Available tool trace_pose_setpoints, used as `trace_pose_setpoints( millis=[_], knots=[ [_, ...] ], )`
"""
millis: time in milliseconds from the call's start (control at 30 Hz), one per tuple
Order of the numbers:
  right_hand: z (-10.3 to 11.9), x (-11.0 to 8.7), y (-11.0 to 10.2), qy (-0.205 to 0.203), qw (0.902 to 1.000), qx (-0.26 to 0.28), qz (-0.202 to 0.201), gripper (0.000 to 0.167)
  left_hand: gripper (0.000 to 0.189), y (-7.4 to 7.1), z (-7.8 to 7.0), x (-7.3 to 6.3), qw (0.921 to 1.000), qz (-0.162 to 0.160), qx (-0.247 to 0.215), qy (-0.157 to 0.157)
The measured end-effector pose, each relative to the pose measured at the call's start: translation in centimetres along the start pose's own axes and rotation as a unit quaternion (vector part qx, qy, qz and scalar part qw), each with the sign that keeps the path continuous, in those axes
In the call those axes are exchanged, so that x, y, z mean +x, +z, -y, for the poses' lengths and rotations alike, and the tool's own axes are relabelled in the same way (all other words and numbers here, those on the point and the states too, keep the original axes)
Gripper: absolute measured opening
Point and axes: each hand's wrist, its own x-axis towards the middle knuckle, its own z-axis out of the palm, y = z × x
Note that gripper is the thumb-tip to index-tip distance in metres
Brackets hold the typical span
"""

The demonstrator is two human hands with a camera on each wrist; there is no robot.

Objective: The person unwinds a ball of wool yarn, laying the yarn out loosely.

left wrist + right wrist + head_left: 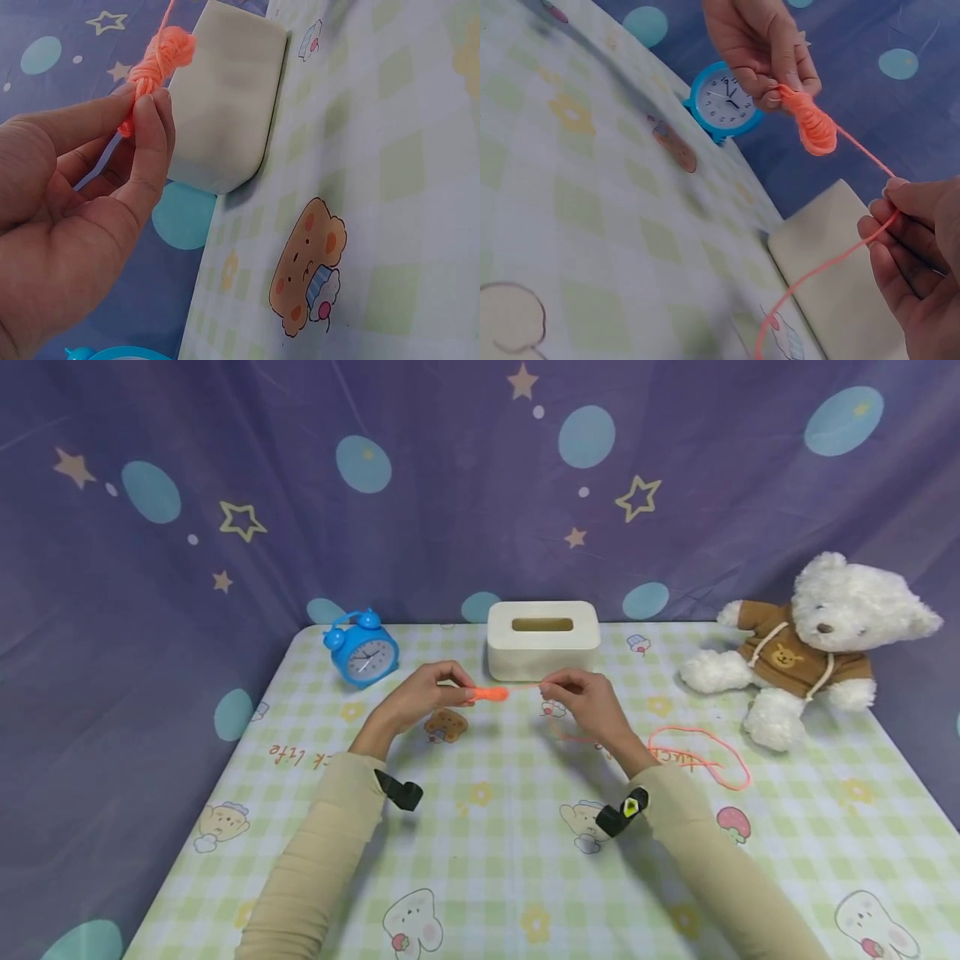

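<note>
Thumb and fingertips of my left hand (429, 695) pinch one end of a small wound bundle of orange yarn (491, 693). In the left wrist view, turns of yarn wrap around the middle of the bundle (154, 67). A single strand (866, 154) runs taut from it to my right hand (588, 700), which pinches it between thumb and fingers. Past those fingers the strand hangs down toward the table. Its loose tail (738, 760) lies in a loop on the cloth, to the right of my right wrist. Both hands are raised above the table, in front of a white tissue box (543, 653).
A blue alarm clock (366, 653) stands at the back left. On the right sits a white teddy bear (798, 652) in a brown hoodie. The table wears a green checked cloth (480, 860), and a purple patterned curtain (450, 543) hangs behind it.
</note>
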Motion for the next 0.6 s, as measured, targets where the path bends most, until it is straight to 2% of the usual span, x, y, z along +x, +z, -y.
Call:
trace_pose_setpoints(
  millis=[267,433,600],
  knots=[
    [-0.4,-1.1,-1.8,-0.003,0.9995,-0.029,0.011,0.022,0.011,0.0,0.0,0.0,1.0000,-0.001,0.003,0.007],
    [-1.3,-1.6,-3.3,0.012,0.9992,-0.036,-0.010,0.023,0.011,-0.2,0.2,0.0,0.9999,-0.003,0.013,0.009],
    [-2.0,-2.1,-5.0,0.025,0.9981,-0.049,-0.028,0.030,0.011,-0.3,0.5,-0.2,0.9998,-0.006,0.014,0.012]
  ],
)
